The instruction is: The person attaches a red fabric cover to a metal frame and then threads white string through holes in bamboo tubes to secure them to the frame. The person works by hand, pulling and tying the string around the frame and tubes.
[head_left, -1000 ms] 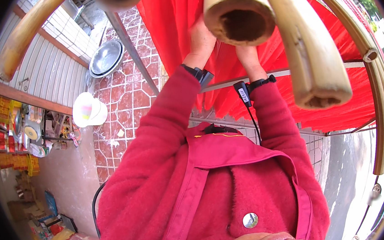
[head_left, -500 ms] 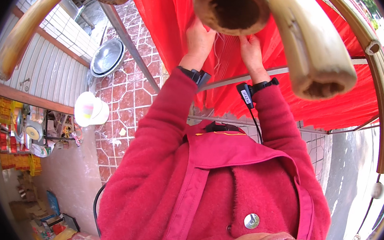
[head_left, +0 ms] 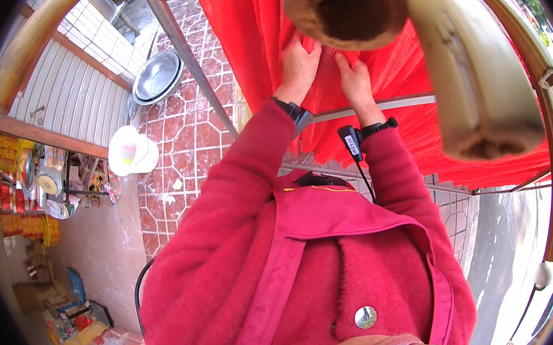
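Observation:
Long red strands or thin cloth, hanging in narrow folds, fill the upper middle; I cannot tell which they are. My left hand reaches up into the folds, closed on some of the red material, with its fingertips hidden. A little to its right, my right hand is also closed at the red folds, thumb pointing up and fingers partly hidden. Pale fine threads show between the hands. Each wrist wears a dark band. Just above the hands a thick bamboo pole shows its hollow end.
Another bamboo pole hangs close at the right. A metal rail crosses below the hands; a slanted metal post stands left. Metal basins and a white bucket sit on the red tiled floor. Packaged goods hang far left.
Both hands have moved slightly down and their thumbs stand more apart from the fingers. The pale threads between them show less. The bamboo ends look larger and lower.

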{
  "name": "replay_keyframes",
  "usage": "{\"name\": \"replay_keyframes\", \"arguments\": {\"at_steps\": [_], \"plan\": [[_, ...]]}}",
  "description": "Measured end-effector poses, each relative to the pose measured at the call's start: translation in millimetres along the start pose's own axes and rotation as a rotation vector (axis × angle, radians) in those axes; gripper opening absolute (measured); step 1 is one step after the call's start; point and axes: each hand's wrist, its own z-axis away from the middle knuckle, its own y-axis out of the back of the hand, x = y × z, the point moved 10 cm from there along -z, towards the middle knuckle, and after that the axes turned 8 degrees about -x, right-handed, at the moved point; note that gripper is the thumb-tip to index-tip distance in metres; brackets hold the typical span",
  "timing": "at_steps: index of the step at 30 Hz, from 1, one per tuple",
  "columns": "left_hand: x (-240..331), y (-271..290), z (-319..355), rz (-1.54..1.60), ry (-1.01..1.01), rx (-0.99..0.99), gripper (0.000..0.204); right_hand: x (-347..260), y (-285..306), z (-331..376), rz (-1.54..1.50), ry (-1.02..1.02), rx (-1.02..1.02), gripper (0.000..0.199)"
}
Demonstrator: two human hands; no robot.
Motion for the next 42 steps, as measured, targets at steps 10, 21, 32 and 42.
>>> {"name": "replay_keyframes", "arguments": {"at_steps": [10, 21, 32, 42], "plan": [[-19, 15, -8, 0.024, -0.094, -0.044, 0.041, -1, 23, 7, -0.014, -0.023, 0.102, 0.036], [93, 76, 80, 0.296, -0.592, 0.081, 0.043, 24, 18, -2, -0.083, -0.016, 0.047, 0.036], [111, 9, 50, 0.525, -0.352, -0.332, 0.029, 35, 13, -8, -0.129, 0.061, 0.035, 0.034], [104, 1, -9, 0.402, -0.492, -0.190, 0.036, 21, 12, -7, -0.128, 0.097, 0.026, 0.036]]}}
